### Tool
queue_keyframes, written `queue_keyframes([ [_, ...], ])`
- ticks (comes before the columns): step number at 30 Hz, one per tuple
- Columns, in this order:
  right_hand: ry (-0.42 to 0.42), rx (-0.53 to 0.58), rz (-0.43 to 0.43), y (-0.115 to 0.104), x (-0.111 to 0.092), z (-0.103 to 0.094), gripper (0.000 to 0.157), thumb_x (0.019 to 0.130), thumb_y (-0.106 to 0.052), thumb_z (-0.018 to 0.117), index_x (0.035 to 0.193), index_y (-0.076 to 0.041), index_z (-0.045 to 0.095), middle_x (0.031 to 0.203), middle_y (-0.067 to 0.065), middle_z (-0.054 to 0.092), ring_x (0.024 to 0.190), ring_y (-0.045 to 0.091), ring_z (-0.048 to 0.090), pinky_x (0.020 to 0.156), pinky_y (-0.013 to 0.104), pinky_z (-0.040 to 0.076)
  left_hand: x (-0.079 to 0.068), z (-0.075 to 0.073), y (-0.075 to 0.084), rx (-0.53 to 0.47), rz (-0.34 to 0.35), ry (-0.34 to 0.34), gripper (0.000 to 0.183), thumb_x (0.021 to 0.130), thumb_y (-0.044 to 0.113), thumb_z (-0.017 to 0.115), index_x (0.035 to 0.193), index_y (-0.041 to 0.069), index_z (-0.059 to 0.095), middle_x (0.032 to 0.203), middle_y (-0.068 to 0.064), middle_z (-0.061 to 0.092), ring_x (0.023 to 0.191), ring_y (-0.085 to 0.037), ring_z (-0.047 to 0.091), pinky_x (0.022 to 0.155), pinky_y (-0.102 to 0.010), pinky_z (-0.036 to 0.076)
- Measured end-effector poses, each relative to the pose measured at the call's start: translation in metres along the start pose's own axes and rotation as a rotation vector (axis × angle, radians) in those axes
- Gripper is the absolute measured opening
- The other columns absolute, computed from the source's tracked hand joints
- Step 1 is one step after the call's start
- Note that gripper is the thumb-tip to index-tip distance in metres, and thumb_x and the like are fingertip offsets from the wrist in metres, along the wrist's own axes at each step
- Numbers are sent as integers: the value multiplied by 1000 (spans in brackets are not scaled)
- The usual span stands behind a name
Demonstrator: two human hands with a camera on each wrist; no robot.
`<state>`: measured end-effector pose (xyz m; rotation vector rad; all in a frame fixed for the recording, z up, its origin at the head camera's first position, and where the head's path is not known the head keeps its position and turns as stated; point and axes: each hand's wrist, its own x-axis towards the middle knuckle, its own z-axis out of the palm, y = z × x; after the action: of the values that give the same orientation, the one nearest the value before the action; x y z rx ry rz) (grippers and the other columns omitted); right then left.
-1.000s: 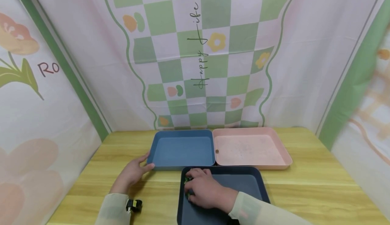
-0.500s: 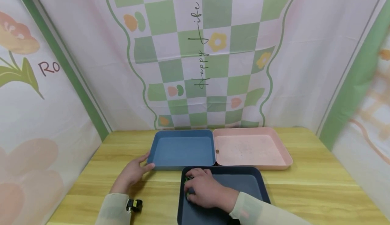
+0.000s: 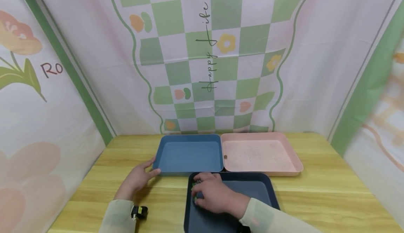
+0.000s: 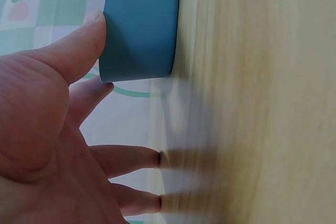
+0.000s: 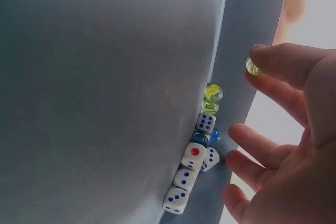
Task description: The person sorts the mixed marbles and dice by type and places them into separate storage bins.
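Observation:
My right hand [image 3: 217, 193] reaches into the left side of the dark grey tray [image 3: 249, 198]. In the right wrist view its thumb and index finger pinch a clear yellowish glass marble [image 5: 253, 66], while the other fingers are spread. Along the tray's wall lie two yellow-green marbles [image 5: 213, 94], several white dice [image 5: 176, 200] and a blue marble [image 5: 215, 135]. From the head view, the hand hides most of them. My left hand [image 3: 136, 179] touches the near left corner of the blue tray [image 3: 189, 156] with thumb and index finger, the remaining fingers stretched out.
A pink tray [image 3: 258, 154] stands right beside the blue one, with a small brown round piece [image 3: 225, 157] at its left side. All three trays are on a wood-grain table [image 3: 322, 198]. Behind rises a printed curtain [image 3: 126, 103].
My right hand has shifted slightly up and to the right over the dark tray's left side. The left hand stays at the blue tray's corner.

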<state>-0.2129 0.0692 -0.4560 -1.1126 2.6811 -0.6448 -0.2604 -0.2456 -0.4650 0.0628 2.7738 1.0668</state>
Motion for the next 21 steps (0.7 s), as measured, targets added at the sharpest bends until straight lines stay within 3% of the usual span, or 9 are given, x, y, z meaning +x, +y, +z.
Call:
queue_keyframes([
  [9, 37, 31, 33, -1, -5, -16, 11, 94, -29, 71, 104, -34, 74, 142, 3, 52, 132, 26, 43, 98, 60, 34, -1, 0, 1, -1, -10, 1, 67, 98, 45, 62, 156, 25, 34, 153, -22, 37, 137, -50, 32, 107, -68, 25],
  [17, 129, 25, 60, 4, -9, -38, 12, 94, -25, 71, 105, -24, 76, 142, 10, 51, 131, 31, 45, 100, 69, 28, 1, 0, -1, 10, -15, 0, 68, 98, 47, 62, 156, 26, 35, 153, -22, 37, 137, -51, 32, 107, -69, 25],
  [21, 184, 9, 94, 9, -11, -49, 11, 94, -25, 71, 104, -26, 75, 142, 9, 51, 131, 33, 44, 98, 69, 30, 2, 0, -1, 4, -15, -2, 68, 97, 48, 62, 156, 26, 35, 153, -21, 38, 137, -50, 32, 107, -69, 25],
])
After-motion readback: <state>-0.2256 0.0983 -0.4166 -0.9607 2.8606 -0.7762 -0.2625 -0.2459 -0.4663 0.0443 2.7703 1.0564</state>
